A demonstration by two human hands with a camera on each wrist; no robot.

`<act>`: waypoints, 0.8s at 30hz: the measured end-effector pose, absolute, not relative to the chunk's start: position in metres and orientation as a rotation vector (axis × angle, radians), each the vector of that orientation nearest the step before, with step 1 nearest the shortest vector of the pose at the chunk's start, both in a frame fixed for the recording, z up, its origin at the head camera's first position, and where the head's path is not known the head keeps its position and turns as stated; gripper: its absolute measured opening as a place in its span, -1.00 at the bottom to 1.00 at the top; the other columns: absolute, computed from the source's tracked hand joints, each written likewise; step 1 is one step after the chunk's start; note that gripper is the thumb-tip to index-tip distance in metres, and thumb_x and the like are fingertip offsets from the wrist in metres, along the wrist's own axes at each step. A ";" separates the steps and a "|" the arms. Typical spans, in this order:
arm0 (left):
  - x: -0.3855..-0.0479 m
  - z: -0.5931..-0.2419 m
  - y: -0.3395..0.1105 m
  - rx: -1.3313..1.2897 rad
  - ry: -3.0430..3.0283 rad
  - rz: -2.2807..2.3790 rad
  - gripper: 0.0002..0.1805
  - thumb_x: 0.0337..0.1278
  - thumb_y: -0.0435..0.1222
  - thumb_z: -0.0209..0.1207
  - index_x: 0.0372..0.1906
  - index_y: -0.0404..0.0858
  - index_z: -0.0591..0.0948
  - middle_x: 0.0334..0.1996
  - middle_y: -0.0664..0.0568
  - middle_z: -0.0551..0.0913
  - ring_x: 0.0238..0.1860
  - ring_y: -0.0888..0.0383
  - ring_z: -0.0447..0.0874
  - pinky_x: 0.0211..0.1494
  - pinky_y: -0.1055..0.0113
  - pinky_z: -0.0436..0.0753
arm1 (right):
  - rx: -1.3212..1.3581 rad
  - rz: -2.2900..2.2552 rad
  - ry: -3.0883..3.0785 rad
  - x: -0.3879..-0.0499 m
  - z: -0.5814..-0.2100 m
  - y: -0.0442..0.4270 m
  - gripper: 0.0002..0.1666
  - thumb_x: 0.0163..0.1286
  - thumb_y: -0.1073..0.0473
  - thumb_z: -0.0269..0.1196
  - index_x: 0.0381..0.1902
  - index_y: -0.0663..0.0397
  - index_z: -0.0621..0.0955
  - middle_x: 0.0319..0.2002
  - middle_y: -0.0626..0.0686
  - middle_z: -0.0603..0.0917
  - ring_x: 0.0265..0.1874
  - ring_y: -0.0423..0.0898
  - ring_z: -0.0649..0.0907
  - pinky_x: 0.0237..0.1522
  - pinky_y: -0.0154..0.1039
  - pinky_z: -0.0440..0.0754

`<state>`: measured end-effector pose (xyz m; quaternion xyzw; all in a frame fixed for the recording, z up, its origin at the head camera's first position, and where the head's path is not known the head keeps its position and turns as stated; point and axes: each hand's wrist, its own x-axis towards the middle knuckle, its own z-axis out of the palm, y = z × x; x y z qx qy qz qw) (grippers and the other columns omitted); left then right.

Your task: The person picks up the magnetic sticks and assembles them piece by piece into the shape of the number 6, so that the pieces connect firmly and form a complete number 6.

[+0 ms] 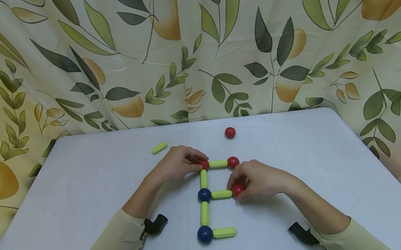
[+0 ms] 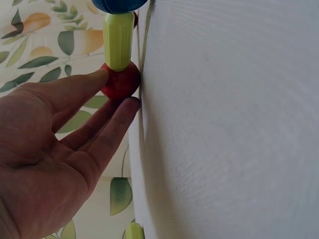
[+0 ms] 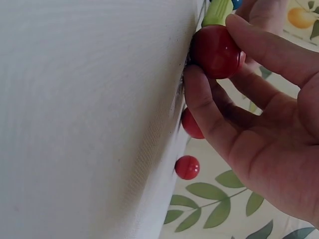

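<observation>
On the table lies a figure of yellow-green rods and red and blue balls. My left hand (image 1: pixel 180 162) pinches the red ball (image 2: pixel 121 82) at its upper left corner between thumb and fingers. A rod (image 1: pixel 218 164) runs from that ball to another red ball (image 1: pixel 233 162). My right hand (image 1: pixel 259 178) grips a red ball (image 3: pixel 217 52) at the right end of the middle rod (image 1: pixel 221 194). That rod's left end meets a blue ball (image 1: pixel 204 195). Below, a second blue ball (image 1: pixel 205 234) has a rod (image 1: pixel 224 232) pointing right, its far end bare.
A loose rod (image 1: pixel 159 147) lies behind my left hand. Toward the back of the white table (image 1: pixel 289 132) sits a loose red ball (image 1: pixel 230 133). Behind the table's far edge hangs a leaf-patterned curtain (image 1: pixel 215 58). Black wrist cameras (image 1: pixel 156 224) sit at both sleeves.
</observation>
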<state>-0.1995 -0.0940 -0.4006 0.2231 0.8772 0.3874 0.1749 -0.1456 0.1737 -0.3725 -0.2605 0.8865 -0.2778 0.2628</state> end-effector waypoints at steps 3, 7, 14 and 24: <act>-0.199 -0.401 -0.094 0.628 2.489 1.100 -0.70 0.29 -0.33 0.39 0.10 -0.08 0.79 -0.03 0.12 0.80 -0.05 0.19 0.72 0.03 0.35 0.72 | -0.714 -0.764 2.393 -0.145 -0.372 0.173 -0.71 0.17 0.22 0.56 -0.14 -0.13 0.78 -0.28 -0.12 0.66 -0.25 -0.11 0.58 -0.24 -0.27 0.60; -0.199 -0.401 -0.094 0.626 2.491 1.104 -0.70 0.28 -0.33 0.39 0.09 -0.07 0.79 -0.04 0.12 0.80 -0.05 0.19 0.72 0.03 0.35 0.72 | -0.721 -0.778 2.386 -0.146 -0.372 0.173 -0.71 0.17 0.21 0.56 -0.15 -0.13 0.77 -0.30 -0.11 0.65 -0.26 -0.11 0.58 -0.24 -0.28 0.61; -0.199 -0.401 -0.094 0.614 2.487 1.106 -0.69 0.28 -0.32 0.40 0.10 -0.09 0.78 -0.05 0.14 0.80 -0.04 0.18 0.72 0.03 0.34 0.72 | -0.710 -0.775 2.391 -0.146 -0.374 0.174 -0.72 0.16 0.23 0.56 -0.18 -0.16 0.75 -0.34 -0.11 0.65 -0.28 -0.09 0.59 -0.25 -0.25 0.61; -0.198 -0.399 -0.094 0.622 2.487 1.102 -0.68 0.28 -0.32 0.40 0.11 -0.11 0.78 -0.05 0.13 0.80 -0.04 0.17 0.72 0.02 0.34 0.72 | -0.718 -0.772 2.395 -0.145 -0.373 0.173 -0.71 0.15 0.23 0.56 -0.19 -0.15 0.75 -0.35 -0.11 0.65 -0.29 -0.09 0.59 -0.27 -0.26 0.60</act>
